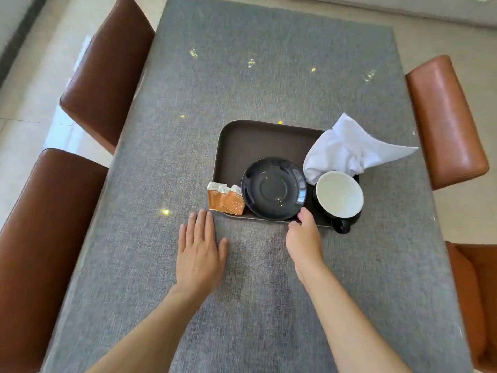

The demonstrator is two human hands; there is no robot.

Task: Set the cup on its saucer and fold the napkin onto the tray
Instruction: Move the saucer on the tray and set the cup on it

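A dark brown tray (250,142) lies on the grey table. On it sits an empty black saucer (273,188). To the saucer's right stands a black cup (339,196) with a white inside, its handle pointing toward me. A crumpled white napkin (347,150) lies over the tray's far right corner, partly off it. My right hand (304,235) is at the tray's near edge, with the thumb touching the saucer's rim. My left hand (200,249) lies flat on the table, fingers apart, just in front of the tray's near left corner.
Three orange sachets (226,201) lean at the tray's near left corner. Brown leather chairs stand on the left (107,71) and orange-brown ones on the right (443,122). The grey tablecloth (255,305) spreads wide in front of the tray.
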